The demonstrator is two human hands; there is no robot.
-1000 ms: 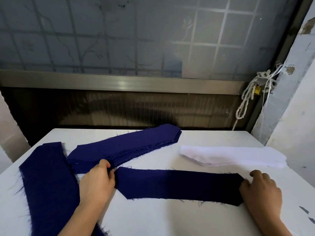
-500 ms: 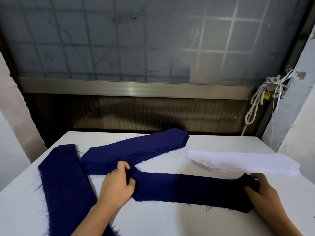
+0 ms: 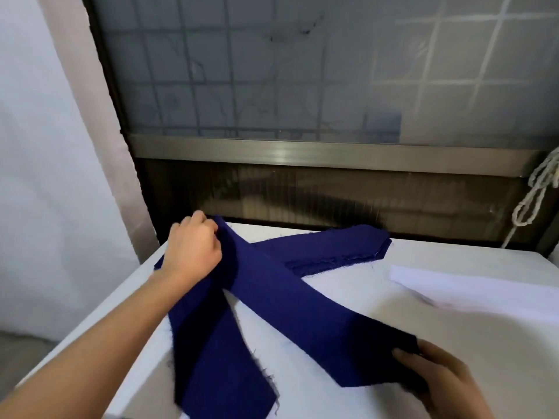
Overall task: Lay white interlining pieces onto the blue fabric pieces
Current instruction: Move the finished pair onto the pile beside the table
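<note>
**Item held:** long navy-blue fabric strip with frayed edges [image 3: 296,300]. Its long axis runs on a diagonal from far left to near right, and it appears stretched just above the white counter [image 3: 332,400].

**Grips:**
- The left hand [image 3: 193,246] has a closed, fist-like grip bunched round the far end.
- The right hand [image 3: 438,379] pinches the near end, thumb on top.

**Beneath and beside:**
- A second navy-blue fabric strip [image 3: 211,358] lies flat on the counter's left side, and the held strip crosses over its far part.
- A stack of navy-blue cut pieces with a pointed end [image 3: 335,246] lies farther back, partly under the held strip.

**Task's other thing:** pile of white interlining pieces [image 3: 472,294].
- It sits on the counter to the right, well apart from the left hand and beyond the right hand.
- Its long axis slants from far left to near right, roughly parallel to the held strip.

**Judgement:** no interlining is laid yet. The right hand is the nearer one to the white pile. Once the strip is set flat, a piece could go onto it with little turning.
</note>
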